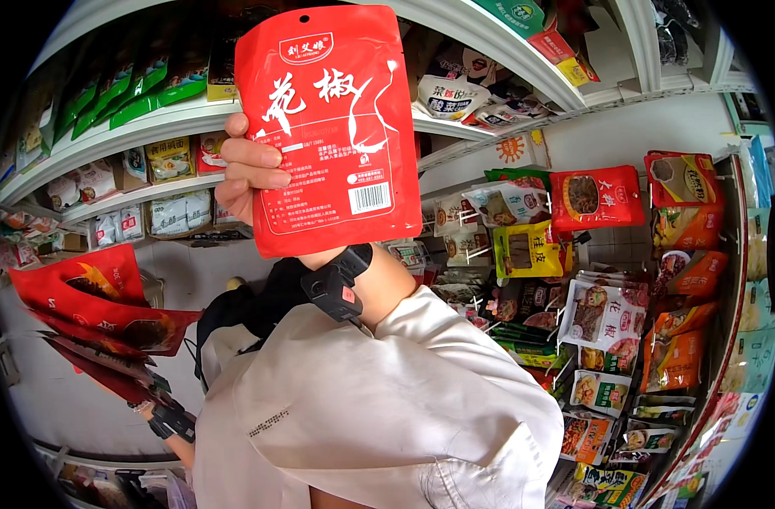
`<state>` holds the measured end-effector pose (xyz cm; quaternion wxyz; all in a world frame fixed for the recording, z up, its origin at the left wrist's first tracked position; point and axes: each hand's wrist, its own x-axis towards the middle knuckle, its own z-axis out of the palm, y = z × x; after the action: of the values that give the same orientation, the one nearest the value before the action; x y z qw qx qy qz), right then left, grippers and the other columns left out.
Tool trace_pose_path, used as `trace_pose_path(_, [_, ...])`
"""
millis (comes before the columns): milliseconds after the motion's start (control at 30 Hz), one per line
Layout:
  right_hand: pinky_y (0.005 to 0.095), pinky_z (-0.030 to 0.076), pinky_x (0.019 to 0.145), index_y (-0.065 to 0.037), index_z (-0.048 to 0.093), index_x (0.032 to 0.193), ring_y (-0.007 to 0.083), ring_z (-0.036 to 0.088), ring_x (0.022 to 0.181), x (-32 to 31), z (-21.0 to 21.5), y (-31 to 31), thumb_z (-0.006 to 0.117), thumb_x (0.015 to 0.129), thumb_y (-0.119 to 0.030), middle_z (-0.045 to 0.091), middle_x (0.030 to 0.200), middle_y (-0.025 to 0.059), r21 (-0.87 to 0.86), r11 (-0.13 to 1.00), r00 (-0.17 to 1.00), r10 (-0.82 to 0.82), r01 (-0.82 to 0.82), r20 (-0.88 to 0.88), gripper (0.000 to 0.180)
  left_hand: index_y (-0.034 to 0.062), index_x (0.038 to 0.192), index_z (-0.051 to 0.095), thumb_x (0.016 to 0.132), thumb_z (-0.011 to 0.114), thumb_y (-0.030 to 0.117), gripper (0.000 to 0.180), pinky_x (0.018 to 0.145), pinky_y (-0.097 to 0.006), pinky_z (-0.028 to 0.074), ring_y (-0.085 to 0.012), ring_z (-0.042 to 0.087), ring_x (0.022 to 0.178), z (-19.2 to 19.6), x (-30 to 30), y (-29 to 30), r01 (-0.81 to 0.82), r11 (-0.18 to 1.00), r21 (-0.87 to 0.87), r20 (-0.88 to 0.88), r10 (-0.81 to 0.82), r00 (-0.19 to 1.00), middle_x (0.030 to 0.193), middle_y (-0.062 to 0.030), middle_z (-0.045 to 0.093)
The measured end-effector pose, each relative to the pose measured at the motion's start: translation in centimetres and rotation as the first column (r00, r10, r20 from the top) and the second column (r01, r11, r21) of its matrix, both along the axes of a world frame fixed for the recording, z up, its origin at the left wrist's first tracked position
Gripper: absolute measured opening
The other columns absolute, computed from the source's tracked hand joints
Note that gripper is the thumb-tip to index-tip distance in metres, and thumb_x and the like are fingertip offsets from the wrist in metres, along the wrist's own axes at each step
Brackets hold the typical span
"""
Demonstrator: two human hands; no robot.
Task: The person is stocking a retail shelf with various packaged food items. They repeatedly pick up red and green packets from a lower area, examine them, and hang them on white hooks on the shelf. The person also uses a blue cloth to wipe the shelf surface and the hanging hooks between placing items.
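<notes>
Packets Keep Hands Partly Under Cover

A raised red pouch (328,127), upper centre, conceals the palm of the right hand (250,165). Overlapping red packets (99,288) at left screen the left hand, their number unclear. The dark rim crops pale-green packages (759,331) at far right; the lower edge cuts off shelf goods (154,483), lower left, too indistinct to identify.

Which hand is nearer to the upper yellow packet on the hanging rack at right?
Right. The right hand, gripping a red pouch, is left of the yellow packet and higher in view; the left hand, mostly hidden by red packets, is farther left and lower.
</notes>
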<state>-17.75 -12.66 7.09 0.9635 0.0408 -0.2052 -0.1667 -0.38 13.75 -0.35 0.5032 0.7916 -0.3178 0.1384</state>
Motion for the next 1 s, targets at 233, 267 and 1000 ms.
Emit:
trace_pose_path(233, [0.0287,0.041,0.074,0.002,0.046,0.101,0.0114,0.046,0.052,-1.1,1.6,0.0,0.036,0.091,-0.029,0.045,0.066,0.0018,-0.112,0.993,0.985,-0.056,0.038,-0.164,0.034,0.0082,0.139,0.019,0.089,0.038,0.043,0.063,0.091,-0.04,0.044,-0.0287,0.044,0.114,-4.1,2.0,2.5,-0.081,0.908,-0.411,-0.497,-0.149,0.855,0.135,-0.0165,0.032])
trace_pose_path(267, [0.0285,0.04,0.072,0.001,0.045,0.098,0.0109,0.045,0.05,-1.1,1.7,0.1,0.036,0.091,-0.031,0.044,0.065,0.0014,-0.113,0.993,0.984,-0.036,0.017,-0.176,0.033,0.0085,0.138,0.02,0.09,0.036,0.042,0.061,0.09,-0.04,0.044,-0.0288,0.044,0.114,-4.0,2.2,2.6,-0.121,0.877,-0.465,-0.558,-0.185,0.809,0.135,-0.0162,0.032])
trace_pose_path(1000, [0.0229,0.045,0.071,-0.004,0.057,0.098,0.0082,0.056,0.074,0.4,-5.0,-1.0,0.042,0.094,-0.028,0.061,0.087,0.0002,-0.841,0.53,0.201,-0.841,0.111,-0.503,0.029,0.0113,0.133,0.031,0.088,0.032,0.052,0.061,0.078,-0.036,0.049,-0.0275,0.055,0.093,-2.9,3.5,2.1,-0.417,0.664,-0.622,-0.776,-0.45,0.442,0.122,-0.0135,0.045])
